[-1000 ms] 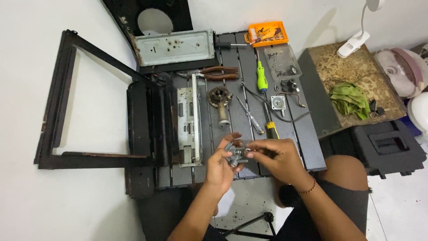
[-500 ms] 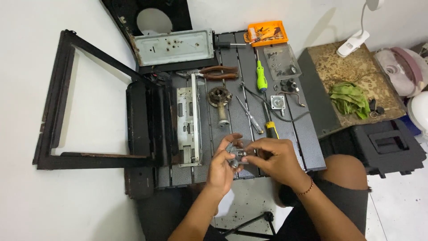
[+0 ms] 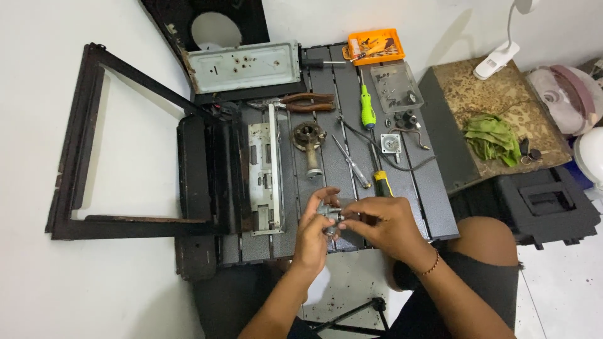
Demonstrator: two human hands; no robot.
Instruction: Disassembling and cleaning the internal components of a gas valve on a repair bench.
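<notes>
A small grey metal valve part [image 3: 329, 215] sits between both my hands, over the near edge of the dark slatted work table [image 3: 433, 188]. My left hand [image 3: 314, 233] grips it from the left and below. From the right, my right hand [image 3: 384, 225] pinches its end with the fingertips. Just beyond the hands lie a rusty burner piece with a tube [image 3: 309, 143], a yellow-handled screwdriver [image 3: 379, 176] and a thin metal-shafted tool [image 3: 352, 162]. Most of the valve part is hidden by my fingers.
A long grey metal bracket [image 3: 264, 179] and black stove body [image 3: 204, 169] lie left, beside a black frame [image 3: 81, 144]. Farther back are pliers [image 3: 308, 102], a green screwdriver [image 3: 367, 108], an orange bit case [image 3: 375, 46], a clear tray [image 3: 396, 86] and a grey panel [image 3: 244, 66].
My hands have shifted slightly on the small metal part, the right fingers turning at its end. Nothing on the table has moved.
</notes>
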